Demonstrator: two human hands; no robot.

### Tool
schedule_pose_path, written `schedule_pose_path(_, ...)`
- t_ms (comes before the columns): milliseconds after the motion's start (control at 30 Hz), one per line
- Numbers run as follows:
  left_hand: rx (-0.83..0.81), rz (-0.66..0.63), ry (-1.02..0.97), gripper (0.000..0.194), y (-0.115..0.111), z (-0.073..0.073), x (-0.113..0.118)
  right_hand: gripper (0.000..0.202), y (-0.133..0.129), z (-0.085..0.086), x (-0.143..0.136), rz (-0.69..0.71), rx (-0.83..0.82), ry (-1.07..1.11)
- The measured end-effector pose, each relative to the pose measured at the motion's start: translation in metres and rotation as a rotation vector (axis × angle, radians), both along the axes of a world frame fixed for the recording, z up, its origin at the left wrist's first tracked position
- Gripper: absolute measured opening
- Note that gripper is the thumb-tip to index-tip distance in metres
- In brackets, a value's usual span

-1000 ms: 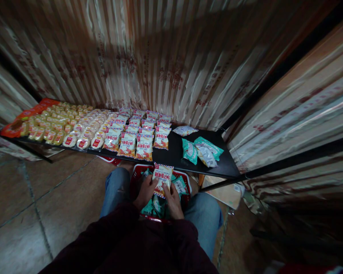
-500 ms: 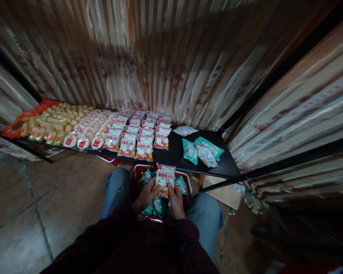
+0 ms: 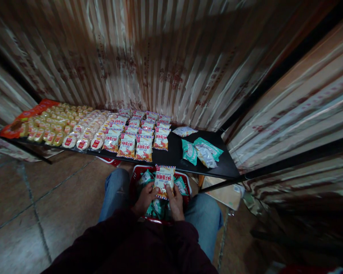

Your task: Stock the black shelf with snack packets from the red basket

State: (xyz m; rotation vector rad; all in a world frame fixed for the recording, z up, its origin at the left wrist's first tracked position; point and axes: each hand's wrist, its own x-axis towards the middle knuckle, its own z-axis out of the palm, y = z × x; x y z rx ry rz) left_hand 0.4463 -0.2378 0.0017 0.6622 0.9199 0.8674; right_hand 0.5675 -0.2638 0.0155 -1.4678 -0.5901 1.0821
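Note:
Between my two hands is a white and orange snack packet (image 3: 164,179), held over a red basket (image 3: 132,182). My left hand (image 3: 145,197) grips its lower left edge, and my right hand (image 3: 175,199) pinches its lower right side with the thumb on the front. Green packets (image 3: 157,207) lie in the basket under my hands. On the black shelf (image 3: 171,154) beyond, similar white and orange packets (image 3: 144,147) stand in overlapping rows. Further right on the shelf lie several loose green and white packets (image 3: 189,151).
Round wrapped cakes (image 3: 82,140), yellow wrapped pieces (image 3: 50,125) and an orange bag (image 3: 13,129) fill the shelf's left part. Striped curtains (image 3: 160,57) hang behind. A black frame bar (image 3: 288,160) crosses at right; a cardboard box (image 3: 224,192) sits below the shelf.
The held packet has tilted slightly and my right hand has shifted a little on it. Both hands still hold it over the basket.

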Motion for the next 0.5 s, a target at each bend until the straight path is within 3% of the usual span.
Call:
schedule_pose_path(167,0.155,-0.021,0.059,0.059,0.001,-0.004,0.001,0.04,0.0,0.0,0.001,-0.023,0.004,0.005)
schedule_pose_path(300,0.129,-0.035,0.251,0.062,0.001,-0.012,0.003,0.041,-0.001,-0.004,0.0,-0.004,0.001,-0.008)
schedule_pose_path(500,0.074,-0.046,0.266,0.046,0.0,-0.018,0.003,0.046,-0.002,-0.011,0.001,0.017,0.002,-0.021)
